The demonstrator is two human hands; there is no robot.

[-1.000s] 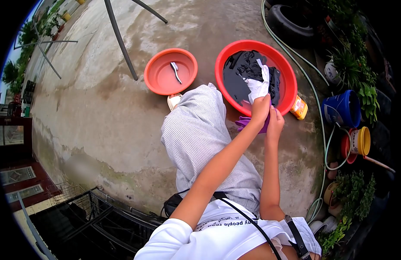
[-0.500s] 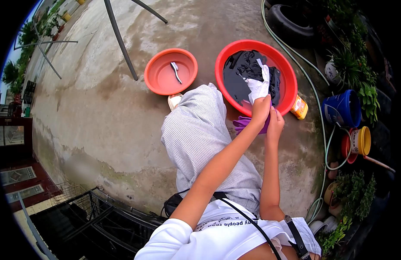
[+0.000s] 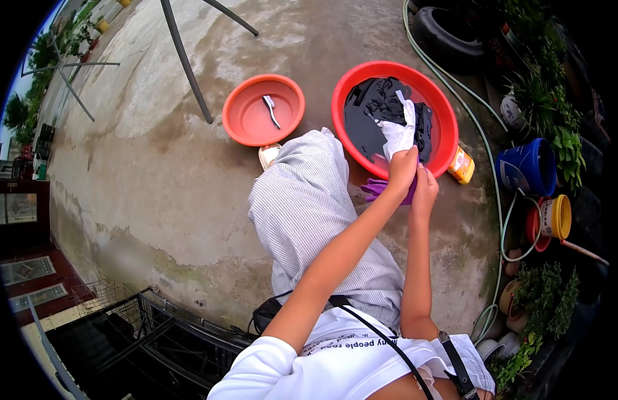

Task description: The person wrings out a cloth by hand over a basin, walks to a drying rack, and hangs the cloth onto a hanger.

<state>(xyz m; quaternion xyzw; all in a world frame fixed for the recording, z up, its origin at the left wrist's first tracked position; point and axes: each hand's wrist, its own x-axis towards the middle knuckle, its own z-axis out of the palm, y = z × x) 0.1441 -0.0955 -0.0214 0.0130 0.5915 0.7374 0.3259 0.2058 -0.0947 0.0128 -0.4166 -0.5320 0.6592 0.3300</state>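
My left hand [image 3: 403,167] and my right hand [image 3: 425,189] are bare and close together at the near rim of a red basin [image 3: 446,100]. Fingers of both are closed on a purple glove [image 3: 377,189], whose loose part hangs below the left hand. A thin white piece [image 3: 397,138] with narrow, finger-like ends stretches from the left hand over the basin; whether it joins the purple glove is hidden. Black cloth [image 3: 382,99] lies in dark water in the basin.
An orange basin [image 3: 245,120] to the left holds a brush [image 3: 271,112]. Right of the red basin are a yellow-orange container [image 3: 461,167], a hose [image 3: 479,100], a blue bucket [image 3: 527,167] and a yellow bucket [image 3: 560,217]. Grey poles [image 3: 185,63] stand ahead.
The purple glove's loose end has shifted slightly below my left hand. Both hands stay in nearly the same place.
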